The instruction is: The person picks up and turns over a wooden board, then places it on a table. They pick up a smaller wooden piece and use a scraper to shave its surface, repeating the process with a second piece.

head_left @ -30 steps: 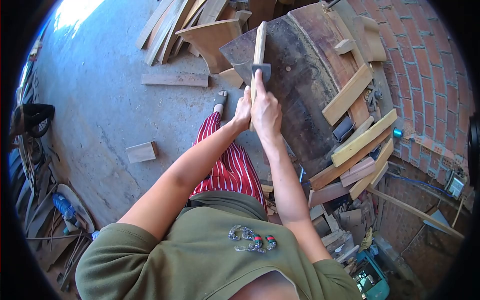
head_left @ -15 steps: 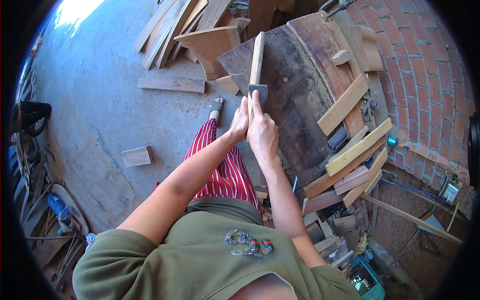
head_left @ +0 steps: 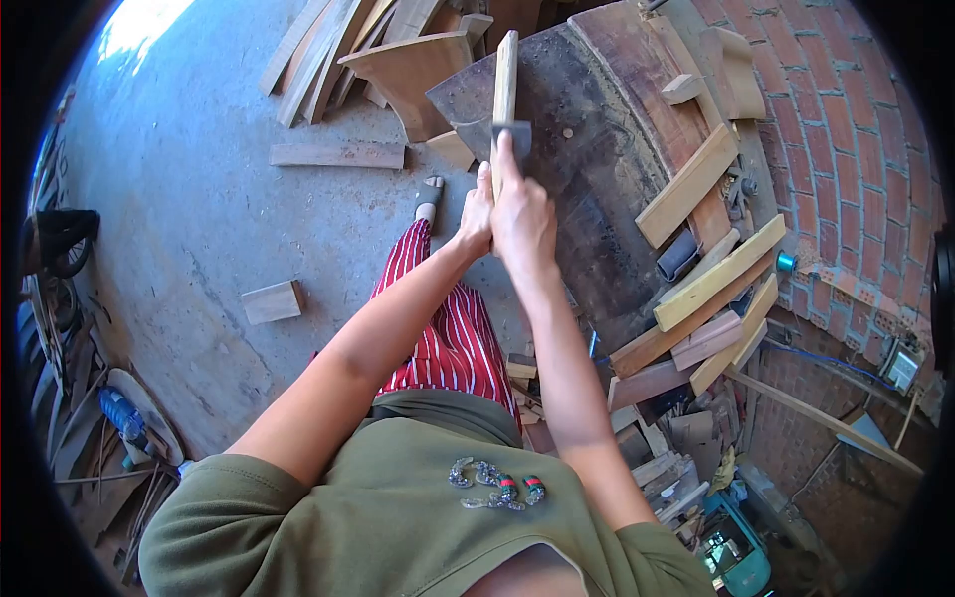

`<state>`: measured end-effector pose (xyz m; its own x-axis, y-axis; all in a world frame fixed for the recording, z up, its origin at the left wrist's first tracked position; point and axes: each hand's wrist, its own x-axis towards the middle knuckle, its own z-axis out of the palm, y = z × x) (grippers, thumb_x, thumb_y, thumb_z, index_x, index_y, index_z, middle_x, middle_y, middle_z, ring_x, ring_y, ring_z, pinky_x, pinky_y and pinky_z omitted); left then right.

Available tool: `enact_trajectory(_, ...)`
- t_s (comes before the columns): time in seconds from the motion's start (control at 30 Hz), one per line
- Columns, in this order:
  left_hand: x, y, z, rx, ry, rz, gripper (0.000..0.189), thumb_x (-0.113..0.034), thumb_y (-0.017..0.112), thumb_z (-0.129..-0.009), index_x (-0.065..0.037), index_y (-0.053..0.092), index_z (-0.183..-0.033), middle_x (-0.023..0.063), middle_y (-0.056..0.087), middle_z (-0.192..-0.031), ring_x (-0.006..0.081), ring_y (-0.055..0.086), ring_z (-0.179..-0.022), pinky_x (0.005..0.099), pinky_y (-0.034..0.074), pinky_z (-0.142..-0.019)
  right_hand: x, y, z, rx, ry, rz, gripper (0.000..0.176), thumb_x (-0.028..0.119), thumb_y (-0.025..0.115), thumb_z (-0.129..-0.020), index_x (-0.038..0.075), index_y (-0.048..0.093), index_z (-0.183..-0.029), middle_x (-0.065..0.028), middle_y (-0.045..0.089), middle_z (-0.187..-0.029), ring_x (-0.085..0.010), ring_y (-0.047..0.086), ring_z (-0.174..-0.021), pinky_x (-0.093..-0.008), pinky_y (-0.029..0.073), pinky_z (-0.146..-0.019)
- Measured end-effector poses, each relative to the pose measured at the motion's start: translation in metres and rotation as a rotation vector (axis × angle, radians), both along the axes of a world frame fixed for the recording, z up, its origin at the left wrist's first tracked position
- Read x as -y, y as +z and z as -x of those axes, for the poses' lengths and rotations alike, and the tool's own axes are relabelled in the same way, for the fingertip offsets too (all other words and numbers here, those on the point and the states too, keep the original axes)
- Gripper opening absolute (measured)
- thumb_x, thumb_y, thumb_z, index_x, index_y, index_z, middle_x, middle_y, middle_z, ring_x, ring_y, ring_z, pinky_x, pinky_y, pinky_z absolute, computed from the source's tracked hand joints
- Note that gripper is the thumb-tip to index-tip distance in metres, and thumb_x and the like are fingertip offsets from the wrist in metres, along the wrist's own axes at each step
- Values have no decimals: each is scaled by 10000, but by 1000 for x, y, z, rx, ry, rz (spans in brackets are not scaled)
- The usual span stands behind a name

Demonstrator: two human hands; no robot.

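A light wooden strip point(head_left: 505, 85) stands out ahead of me above the dark work table point(head_left: 587, 129). My left hand point(head_left: 477, 214) is wrapped round the strip's near end from the left side. Beside it, my right hand point(head_left: 522, 214) is closed on a dark, flat block point(head_left: 514, 132) that lies against the strip, its index finger stretched along the block. The two hands are very close together. What the palms touch is hidden.
Several cut boards point(head_left: 686, 184) lie on the table's right side, with more point(head_left: 721, 274) stacked nearer me. A curved wooden piece point(head_left: 408, 75) and a board pile are beyond. A loose block point(head_left: 272, 302) lies on the floor; a brick wall point(head_left: 846, 139) stands at right.
Both hands, the strip and the dark block have shifted slightly upward in the view. The dark block has stayed near the strip's middle. Boards at the right appear slightly shifted as the view moved.
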<state>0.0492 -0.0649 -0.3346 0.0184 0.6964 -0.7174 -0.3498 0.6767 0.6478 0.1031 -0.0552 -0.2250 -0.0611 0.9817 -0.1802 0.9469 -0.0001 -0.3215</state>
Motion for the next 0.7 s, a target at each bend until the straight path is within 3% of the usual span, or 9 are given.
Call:
enact_trajectory(0.03, -1, -5, -2, 200, 117, 85, 781, -622, 267, -992, 56, 634, -1118, 146, 672, -915, 203, 635, -827, 369, 523, -731, -21, -4, 0, -40, 9, -36, 621, 166, 580, -912, 216, 344, -1484, -198, 632, -756, -379, 687, -723, -464, 565, -627)
enact_trajectory(0.1, -3, 5, 0, 138, 80, 109, 731, -580, 274, -1011, 52, 591, -1195, 158, 670, -1009, 204, 638, -896, 356, 529, -807, -52, -8, 2, -3, 22, -26, 625, 183, 591, -912, 216, 343, -1485, -198, 630, -746, -379, 685, -722, -459, 565, -629)
enact_trajectory(0.2, -2, -13, -4, 274, 160, -63, 602, -471, 263, -1049, 15, 510, -1304, 129, 621, -1157, 189, 604, -1000, 341, 496, -894, -23, -4, -1, -7, 23, -38, 626, 179, 589, -911, 218, 344, -1485, -206, 635, -745, -377, 685, -722, -459, 563, -628)
enact_trajectory(0.23, -1, -21, -5, 239, 140, -113, 611, -487, 257, -1045, 2, 533, -1288, 125, 637, -1110, 196, 611, -981, 341, 500, -879, -7, -3, -1, -2, 10, -21, 635, 173, 592, -904, 225, 343, -1486, -216, 636, -739, -381, 684, -717, -471, 559, -629)
enact_trajectory(0.3, -3, 12, 4, 106, 26, -87, 667, -529, 257, -1033, 25, 557, -1252, 138, 646, -1080, 196, 608, -957, 347, 496, -860, -1, -8, -4, 5, 14, 16, 635, 174, 596, -899, 202, 348, -1483, -217, 638, -733, -386, 680, -700, -478, 555, -624)
enact_trajectory(0.37, 0, -27, -7, 215, 127, -7, 731, -574, 262, -1016, 56, 581, -1206, 158, 650, -1058, 197, 596, -930, 365, 487, -845, -33, 3, 1, -75, 29, 1, 611, 81, 521, -893, 153, 352, -1476, -299, 652, -833, -429, 674, -782, -520, 531, -696)
enact_trajectory(0.43, 0, -15, -2, 165, 89, 23, 769, -592, 268, -1008, 83, 583, -1194, 177, 644, -1083, 203, 586, -936, 381, 477, -857, -71, 3, 6, -107, 7, 10, 600, 32, 493, -887, 133, 363, -1464, -299, 654, -848, -444, 668, -810, -519, 534, -711)
enact_trajectory(0.6, 1, -19, 0, 185, 83, -19, 765, -577, 257, -1015, 89, 554, -1247, 177, 642, -1103, 206, 586, -985, 368, 481, -875, -31, 11, 2, -45, 9, 90, 647, 75, 554, -874, 161, 341, -1479, -301, 652, -844, -452, 665, -817, -528, 528, -715)
enact_trajectory(0.7, 2, -10, 0, 187, 84, 24, 760, -564, 244, -1021, 93, 559, -1239, 180, 645, -1093, 213, 596, -973, 366, 487, -862, -45, 8, 2, -114, 20, 68, 674, 58, 555, -866, 169, 321, -1489, -300, 653, -847, -445, 667, -827, -521, 529, -722)
